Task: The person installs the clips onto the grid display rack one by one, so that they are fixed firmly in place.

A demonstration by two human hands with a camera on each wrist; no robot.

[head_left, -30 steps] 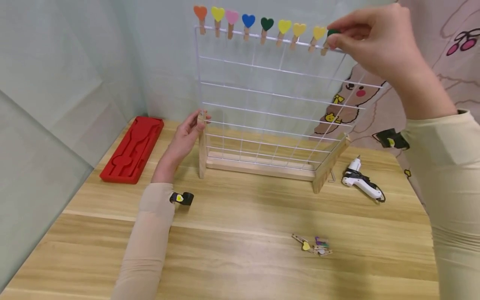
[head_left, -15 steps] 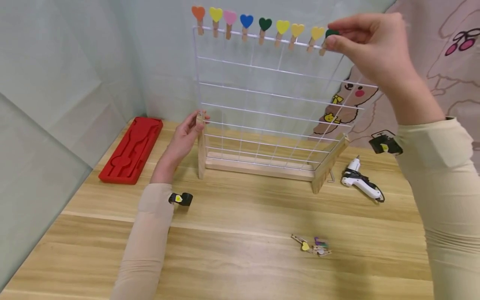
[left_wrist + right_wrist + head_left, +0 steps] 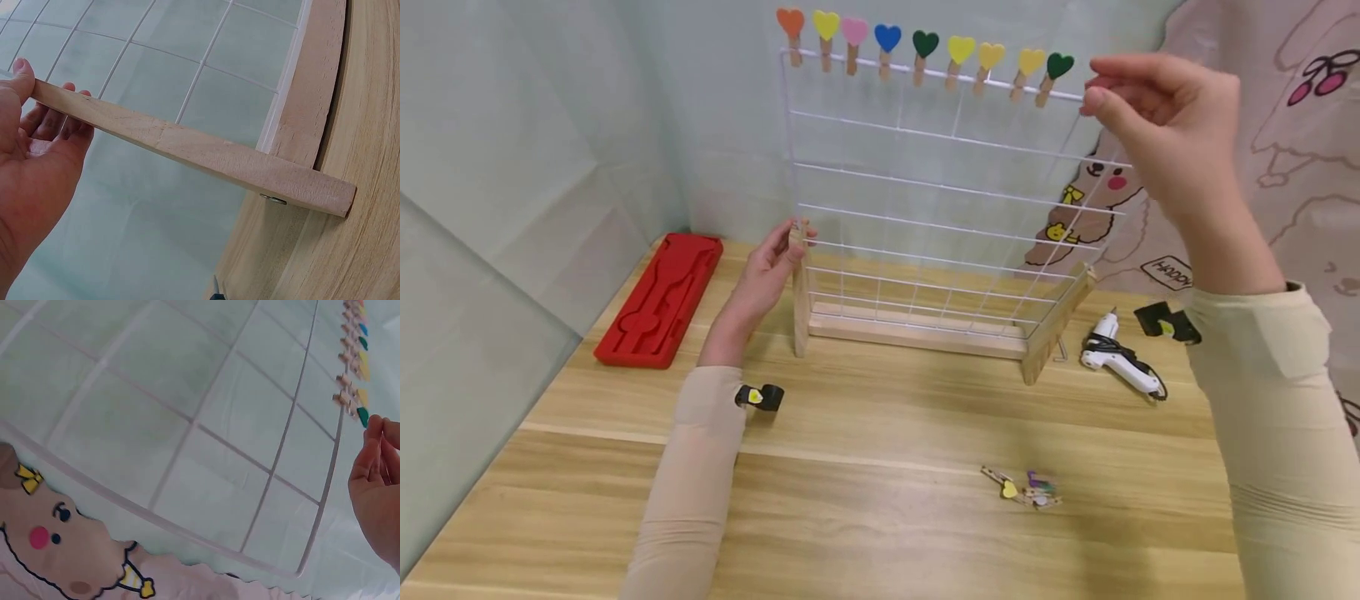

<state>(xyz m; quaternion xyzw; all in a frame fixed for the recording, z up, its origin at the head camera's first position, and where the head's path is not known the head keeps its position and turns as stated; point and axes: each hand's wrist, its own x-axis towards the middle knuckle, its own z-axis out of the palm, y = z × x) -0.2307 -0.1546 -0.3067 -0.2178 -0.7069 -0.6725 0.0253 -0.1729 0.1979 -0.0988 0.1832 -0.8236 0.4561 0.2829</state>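
Observation:
A white wire grid point(image 3: 891, 177) stands upright in a wooden base point(image 3: 917, 335) on the table. Along its top wire sits a row of small wooden clothespins with coloured hearts, the rightmost a dark green heart clothespin point(image 3: 1060, 65). Just right of that clothespin, near the grid's top corner, is my right hand point(image 3: 1187, 125); thumb and fingers are loosely bent with nothing between them. My left hand point(image 3: 763, 271) grips the top of the left wooden upright point(image 3: 169, 137), thumb on one side and fingers on the other.
Loose clothespins point(image 3: 1009, 490) lie in a small pile at the front right of the table. A white glue gun point(image 3: 1123, 367) with a black cord lies right of the stand. At the left is a red moulded tray point(image 3: 658, 304). Curtains hang behind.
My right hand has let go of the dark green heart clothespin and moved right and down from it. The clothespin stays on the top wire. The left hand keeps its grip.

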